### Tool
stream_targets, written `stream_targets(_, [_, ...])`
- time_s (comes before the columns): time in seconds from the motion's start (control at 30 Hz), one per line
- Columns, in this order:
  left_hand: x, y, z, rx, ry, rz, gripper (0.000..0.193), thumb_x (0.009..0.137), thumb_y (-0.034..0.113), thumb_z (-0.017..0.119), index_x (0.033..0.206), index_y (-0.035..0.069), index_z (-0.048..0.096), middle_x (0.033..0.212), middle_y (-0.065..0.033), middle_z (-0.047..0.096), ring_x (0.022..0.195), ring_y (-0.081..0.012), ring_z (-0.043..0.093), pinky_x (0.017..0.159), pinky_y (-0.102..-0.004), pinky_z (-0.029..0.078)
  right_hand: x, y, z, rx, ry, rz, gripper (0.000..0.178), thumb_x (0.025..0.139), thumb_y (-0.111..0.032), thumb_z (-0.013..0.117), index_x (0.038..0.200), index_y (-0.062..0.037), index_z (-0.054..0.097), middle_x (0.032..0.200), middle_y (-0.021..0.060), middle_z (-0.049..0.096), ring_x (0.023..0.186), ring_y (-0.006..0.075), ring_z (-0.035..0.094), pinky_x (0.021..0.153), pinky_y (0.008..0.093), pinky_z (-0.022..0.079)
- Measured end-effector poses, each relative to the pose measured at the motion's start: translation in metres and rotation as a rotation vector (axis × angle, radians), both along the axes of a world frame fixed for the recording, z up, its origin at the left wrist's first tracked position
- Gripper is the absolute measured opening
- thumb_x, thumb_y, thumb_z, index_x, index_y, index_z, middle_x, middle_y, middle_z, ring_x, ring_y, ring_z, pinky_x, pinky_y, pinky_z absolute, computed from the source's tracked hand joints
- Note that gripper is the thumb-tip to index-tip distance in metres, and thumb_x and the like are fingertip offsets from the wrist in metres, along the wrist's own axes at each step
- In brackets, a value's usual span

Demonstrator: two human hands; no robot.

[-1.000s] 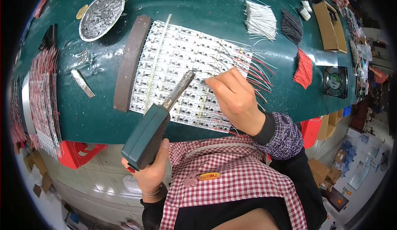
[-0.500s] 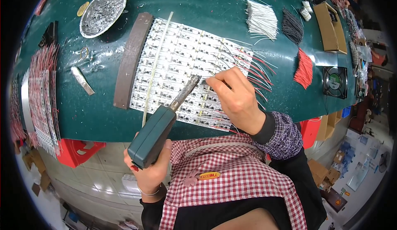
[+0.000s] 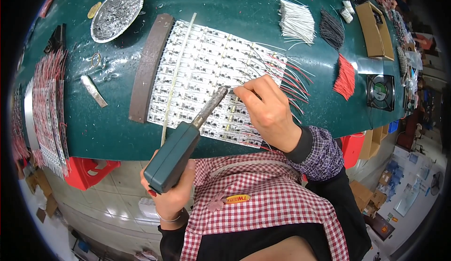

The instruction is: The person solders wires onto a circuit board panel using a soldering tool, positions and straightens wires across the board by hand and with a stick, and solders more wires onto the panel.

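Observation:
My left hand [image 3: 174, 190] is closed around the dark green handle of a soldering iron [image 3: 171, 155]. Its metal tip reaches up to the middle of a sheet of white circuit boards [image 3: 192, 66], which bear small black components. Close beside the tip, my right hand [image 3: 268, 111] has thumb and forefinger pinched on a thin wire, mostly hidden by the fingers. White, black and red wires [image 3: 296, 89] stick out from the boards' right side. A pale narrow strip [image 3: 176, 73] lies across the boards, and a brown bar [image 3: 151, 68] runs along their left edge.
At the back left sits a metal bowl [image 3: 117, 14] of silvery scraps. Bundles of white wires [image 3: 297, 22], black wires [image 3: 332, 30] and red wires [image 3: 345, 78] lie to the right, near a small fan [image 3: 380, 93] and a cardboard box [image 3: 374, 31]. Wired strips [image 3: 49, 106] are stacked at left.
The soldering iron has shifted very slightly, its tip a little to the right and nearer my right fingertips. My right hand stays nearly in place.

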State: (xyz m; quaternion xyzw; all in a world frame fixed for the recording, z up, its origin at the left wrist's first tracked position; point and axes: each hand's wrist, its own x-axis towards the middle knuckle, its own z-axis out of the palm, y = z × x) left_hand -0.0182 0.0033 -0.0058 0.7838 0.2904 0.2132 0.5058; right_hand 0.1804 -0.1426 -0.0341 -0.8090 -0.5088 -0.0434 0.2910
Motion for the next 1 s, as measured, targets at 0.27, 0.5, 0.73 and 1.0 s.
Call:
stream_targets(0.27, [-0.011,-0.005,0.002,-0.293,0.074,0.138,0.036,0.075,-0.007,0.069,0.111,-0.004,0.062,0.097,-0.0095,0.067,0.073,-0.0114,0.059,0.063,-0.0233,0.046,0.001,0.002,0.001,0.053,-0.054,-0.021,0.033,0.062,0.011,0.065,0.094,0.0015,0.065,0.081,0.009,0.056,0.071,0.0237,0.055,0.058,0.0326,0.045])
stream_targets(0.5, [-0.016,-0.004,0.005,-0.314,0.096,0.154,0.037,0.075,-0.007,0.068,0.112,-0.005,0.062,0.097,-0.0106,0.068,0.075,-0.0132,0.062,0.064,-0.0237,0.048,-0.006,-0.001,0.01,0.039,-0.083,0.019,0.027,0.067,0.001,0.061,0.093,-0.0008,0.062,0.082,0.0069,0.053,0.076,0.0227,0.053,0.063,0.0319,0.046])
stream_targets(0.73, [-0.016,-0.003,0.008,-0.247,0.047,0.1,0.038,0.072,-0.008,0.072,0.108,-0.005,0.063,0.096,-0.0107,0.068,0.081,-0.017,0.064,0.073,-0.0282,0.05,-0.01,-0.002,0.004,0.016,-0.013,0.036,0.028,0.067,0.002,0.06,0.095,-0.0003,0.062,0.083,0.0078,0.053,0.077,0.0236,0.052,0.064,0.0326,0.047])
stream_targets(1.0, [-0.007,-0.004,0.006,-0.146,0.002,0.101,0.019,0.069,-0.003,0.073,0.086,-0.005,0.067,0.078,-0.0093,0.067,0.063,-0.0147,0.064,0.057,-0.0264,0.049,-0.01,0.001,0.004,0.05,0.003,0.03,0.033,0.063,0.012,0.065,0.095,0.0012,0.065,0.077,0.0084,0.052,0.068,0.0226,0.052,0.058,0.0327,0.043])
